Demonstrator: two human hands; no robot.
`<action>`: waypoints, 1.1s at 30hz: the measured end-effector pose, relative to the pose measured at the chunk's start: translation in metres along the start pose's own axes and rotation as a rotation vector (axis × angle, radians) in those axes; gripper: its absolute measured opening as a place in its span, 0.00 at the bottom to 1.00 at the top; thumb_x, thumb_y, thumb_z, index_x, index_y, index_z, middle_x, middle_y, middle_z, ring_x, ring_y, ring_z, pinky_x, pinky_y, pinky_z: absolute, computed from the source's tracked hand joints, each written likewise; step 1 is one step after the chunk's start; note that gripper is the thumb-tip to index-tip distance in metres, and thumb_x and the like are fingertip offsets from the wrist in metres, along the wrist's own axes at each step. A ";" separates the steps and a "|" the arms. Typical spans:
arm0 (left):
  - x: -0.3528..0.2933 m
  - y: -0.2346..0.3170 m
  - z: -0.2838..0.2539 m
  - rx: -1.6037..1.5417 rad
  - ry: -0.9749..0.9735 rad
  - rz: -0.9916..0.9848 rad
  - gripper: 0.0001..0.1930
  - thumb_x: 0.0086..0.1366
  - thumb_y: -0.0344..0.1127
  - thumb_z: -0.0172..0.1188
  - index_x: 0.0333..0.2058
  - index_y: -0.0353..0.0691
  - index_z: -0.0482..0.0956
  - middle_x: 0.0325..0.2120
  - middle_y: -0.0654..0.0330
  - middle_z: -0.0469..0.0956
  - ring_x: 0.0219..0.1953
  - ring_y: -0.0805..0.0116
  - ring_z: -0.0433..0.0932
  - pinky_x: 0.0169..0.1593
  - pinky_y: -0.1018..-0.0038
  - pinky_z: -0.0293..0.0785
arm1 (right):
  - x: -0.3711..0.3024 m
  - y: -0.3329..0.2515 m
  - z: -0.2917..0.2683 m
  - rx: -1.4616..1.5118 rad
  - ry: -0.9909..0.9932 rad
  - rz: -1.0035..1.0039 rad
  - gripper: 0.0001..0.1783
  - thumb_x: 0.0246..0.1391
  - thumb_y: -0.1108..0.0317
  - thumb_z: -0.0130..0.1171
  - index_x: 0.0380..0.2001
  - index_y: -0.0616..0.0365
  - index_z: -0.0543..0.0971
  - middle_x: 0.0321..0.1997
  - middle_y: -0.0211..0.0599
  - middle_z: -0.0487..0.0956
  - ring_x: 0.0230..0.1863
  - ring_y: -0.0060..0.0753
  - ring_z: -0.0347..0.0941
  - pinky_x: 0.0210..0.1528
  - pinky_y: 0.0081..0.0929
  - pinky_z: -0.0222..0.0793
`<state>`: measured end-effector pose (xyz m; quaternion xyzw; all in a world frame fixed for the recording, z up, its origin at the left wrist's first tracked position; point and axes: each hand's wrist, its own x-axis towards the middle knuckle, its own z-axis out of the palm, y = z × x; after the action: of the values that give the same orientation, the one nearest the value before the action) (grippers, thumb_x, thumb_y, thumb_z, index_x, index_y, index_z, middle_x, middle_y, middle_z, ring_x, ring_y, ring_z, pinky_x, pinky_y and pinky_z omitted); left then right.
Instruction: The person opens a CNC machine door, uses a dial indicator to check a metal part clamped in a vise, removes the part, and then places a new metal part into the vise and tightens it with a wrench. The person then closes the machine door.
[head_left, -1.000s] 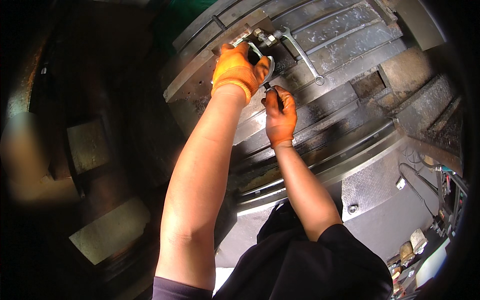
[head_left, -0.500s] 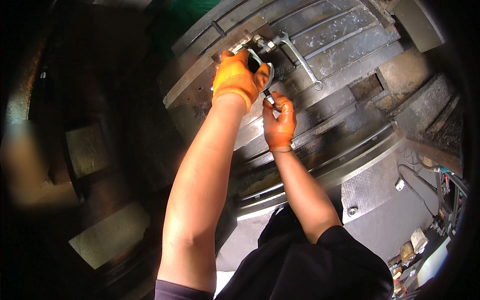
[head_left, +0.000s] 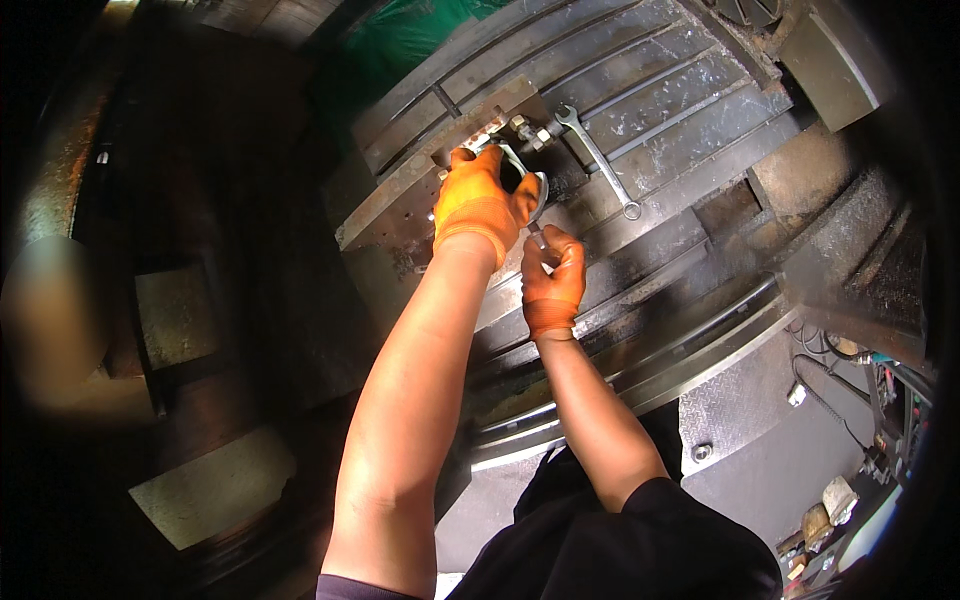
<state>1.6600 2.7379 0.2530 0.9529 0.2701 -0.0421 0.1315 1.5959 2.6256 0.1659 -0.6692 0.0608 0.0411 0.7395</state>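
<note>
Both gloved hands grip a steel C-shaped measuring tool (head_left: 528, 185) at the slotted machine table (head_left: 660, 110): left hand (head_left: 478, 205) fingers closed on its frame, right hand (head_left: 553, 275) pinching its thin spindle; rigid, light and probably slippery, so best held by the frame.

Worn steel table (head_left: 660, 110) — shiny wrench (head_left: 597, 160)
</note>
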 end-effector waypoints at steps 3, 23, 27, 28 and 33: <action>0.000 0.005 -0.004 -0.022 -0.016 -0.030 0.23 0.54 0.44 0.68 0.48 0.41 0.80 0.54 0.46 0.70 0.52 0.44 0.76 0.55 0.57 0.74 | 0.004 0.010 -0.001 -0.156 0.015 -0.229 0.13 0.54 0.75 0.63 0.43 0.61 0.76 0.44 0.44 0.78 0.43 0.37 0.77 0.48 0.31 0.74; -0.004 0.017 -0.019 -0.361 -0.007 -0.124 0.22 0.52 0.42 0.68 0.45 0.39 0.80 0.52 0.47 0.71 0.50 0.45 0.77 0.54 0.59 0.74 | 0.001 0.019 -0.005 0.158 -0.028 0.051 0.17 0.58 0.68 0.67 0.48 0.61 0.76 0.49 0.37 0.77 0.44 0.27 0.75 0.49 0.25 0.73; -0.010 0.021 -0.026 -0.238 -0.001 -0.107 0.22 0.52 0.42 0.68 0.45 0.39 0.80 0.53 0.47 0.71 0.52 0.46 0.76 0.54 0.59 0.74 | 0.004 0.009 -0.008 0.268 -0.084 0.041 0.17 0.58 0.68 0.67 0.48 0.62 0.75 0.47 0.32 0.77 0.45 0.22 0.73 0.50 0.23 0.71; -0.008 0.016 -0.018 -0.294 0.017 -0.118 0.22 0.52 0.42 0.68 0.45 0.39 0.80 0.53 0.47 0.71 0.52 0.46 0.76 0.54 0.59 0.74 | 0.002 0.007 -0.009 0.280 -0.086 0.055 0.17 0.59 0.69 0.65 0.48 0.62 0.75 0.47 0.32 0.77 0.46 0.22 0.73 0.50 0.23 0.71; -0.010 0.018 -0.022 -0.203 0.021 -0.061 0.20 0.54 0.41 0.68 0.43 0.38 0.80 0.50 0.46 0.72 0.50 0.45 0.76 0.54 0.59 0.73 | 0.003 0.012 -0.015 0.630 -0.096 0.209 0.16 0.62 0.71 0.60 0.51 0.63 0.74 0.48 0.36 0.77 0.48 0.27 0.74 0.52 0.25 0.72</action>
<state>1.6616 2.7240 0.2800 0.9263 0.3034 -0.0082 0.2234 1.5963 2.6120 0.1524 -0.3953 0.1038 0.1274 0.9037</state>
